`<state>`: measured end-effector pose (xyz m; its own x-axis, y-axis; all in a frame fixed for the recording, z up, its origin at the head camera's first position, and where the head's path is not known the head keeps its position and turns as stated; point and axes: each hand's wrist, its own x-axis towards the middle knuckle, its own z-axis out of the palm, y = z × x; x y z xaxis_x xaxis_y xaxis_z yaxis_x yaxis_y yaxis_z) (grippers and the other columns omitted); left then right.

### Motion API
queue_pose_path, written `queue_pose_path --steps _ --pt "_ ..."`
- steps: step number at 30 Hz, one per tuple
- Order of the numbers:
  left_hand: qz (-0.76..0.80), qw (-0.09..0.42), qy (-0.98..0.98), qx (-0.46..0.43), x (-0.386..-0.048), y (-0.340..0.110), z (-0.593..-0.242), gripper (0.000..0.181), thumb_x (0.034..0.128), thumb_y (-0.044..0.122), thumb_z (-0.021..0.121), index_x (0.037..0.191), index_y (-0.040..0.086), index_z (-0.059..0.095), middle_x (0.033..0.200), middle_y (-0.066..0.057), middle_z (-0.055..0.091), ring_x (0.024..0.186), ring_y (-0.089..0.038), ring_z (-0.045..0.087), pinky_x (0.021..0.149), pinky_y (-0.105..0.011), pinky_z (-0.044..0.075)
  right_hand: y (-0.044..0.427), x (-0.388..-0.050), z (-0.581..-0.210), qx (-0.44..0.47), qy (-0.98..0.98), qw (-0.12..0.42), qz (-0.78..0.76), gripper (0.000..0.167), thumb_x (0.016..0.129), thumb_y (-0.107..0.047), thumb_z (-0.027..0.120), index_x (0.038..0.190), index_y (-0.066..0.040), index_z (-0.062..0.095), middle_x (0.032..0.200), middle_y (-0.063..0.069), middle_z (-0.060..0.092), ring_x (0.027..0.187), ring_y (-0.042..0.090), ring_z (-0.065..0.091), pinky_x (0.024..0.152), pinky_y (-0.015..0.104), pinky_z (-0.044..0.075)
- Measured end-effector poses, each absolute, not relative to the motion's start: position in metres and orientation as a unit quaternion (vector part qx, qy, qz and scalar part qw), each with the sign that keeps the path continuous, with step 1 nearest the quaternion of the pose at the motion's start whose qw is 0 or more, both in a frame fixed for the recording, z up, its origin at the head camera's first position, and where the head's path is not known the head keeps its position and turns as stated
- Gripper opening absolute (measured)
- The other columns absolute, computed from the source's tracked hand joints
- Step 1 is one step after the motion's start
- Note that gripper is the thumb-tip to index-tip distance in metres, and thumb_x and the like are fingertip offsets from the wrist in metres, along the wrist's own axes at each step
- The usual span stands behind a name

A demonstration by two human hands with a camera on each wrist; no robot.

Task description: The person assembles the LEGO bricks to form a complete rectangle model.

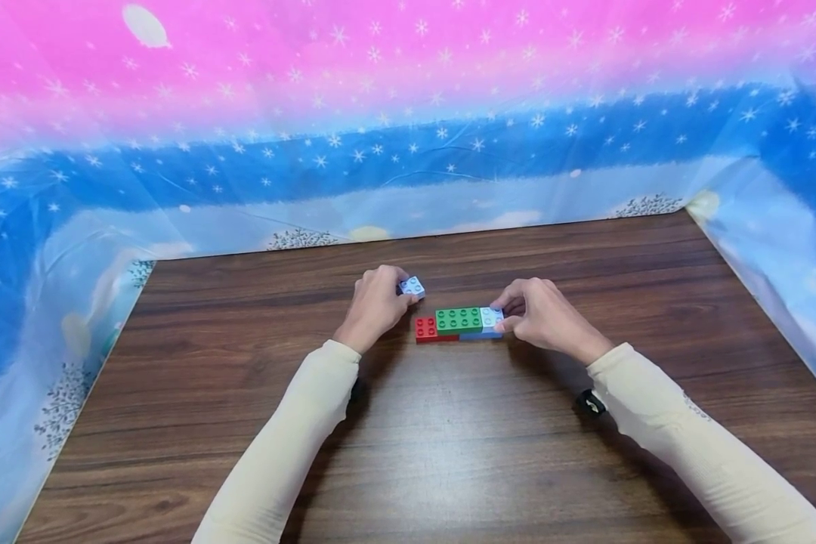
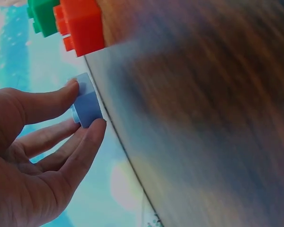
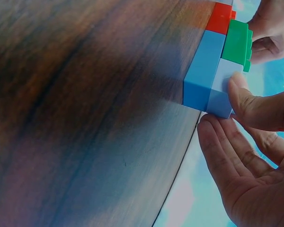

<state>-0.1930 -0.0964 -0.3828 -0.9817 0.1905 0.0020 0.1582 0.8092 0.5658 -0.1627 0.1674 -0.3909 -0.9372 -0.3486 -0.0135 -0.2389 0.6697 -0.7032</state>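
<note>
My left hand (image 1: 377,304) pinches a small light blue brick (image 1: 413,287) between thumb and fingertips, studs up, behind the left end of a two-layer brick row. In the left wrist view this brick (image 2: 89,108) is apart from the row. The row's lower layer has a red brick (image 1: 426,330) on the left and a blue brick (image 3: 202,71) on the right. On top sit a long green brick (image 1: 459,319) and, at the right end, another small light blue brick (image 1: 489,317). My right hand (image 1: 547,319) grips that end brick with thumb and fingers.
The row stands on a dark wood-grain table (image 1: 408,438). A pink and blue snowflake cloth (image 1: 408,136) hangs behind the table's back edge and along both sides. A black band (image 1: 590,403) shows beneath the right sleeve.
</note>
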Motion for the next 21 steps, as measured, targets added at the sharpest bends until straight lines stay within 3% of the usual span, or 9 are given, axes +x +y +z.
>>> queue_pose_path --steps 12,21 --pt "0.308 0.011 0.942 0.129 -0.177 -0.105 -0.371 0.031 0.094 0.013 0.075 0.121 -0.001 0.071 0.11 -0.013 0.072 0.084 -0.021 0.063 0.073 -0.036 0.049 0.168 -0.163 -0.391 -0.159 0.911 0.077 -0.373 0.024 0.084 0.002 0.08 0.107 0.004 0.074 0.097 0.011 0.073 0.087 0.021 0.068 0.077 0.038 0.056" --pt "0.311 0.023 0.941 0.132 -0.166 -0.109 -0.37 0.031 0.0938 0.014 0.075 0.121 0.001 0.072 0.109 -0.013 0.072 0.089 -0.021 0.065 0.075 -0.038 0.052 0.168 -0.162 -0.39 -0.161 0.911 0.077 -0.373 0.024 0.085 0.001 0.08 0.107 0.004 0.074 0.098 0.012 0.073 0.088 0.022 0.068 0.078 0.039 0.056"
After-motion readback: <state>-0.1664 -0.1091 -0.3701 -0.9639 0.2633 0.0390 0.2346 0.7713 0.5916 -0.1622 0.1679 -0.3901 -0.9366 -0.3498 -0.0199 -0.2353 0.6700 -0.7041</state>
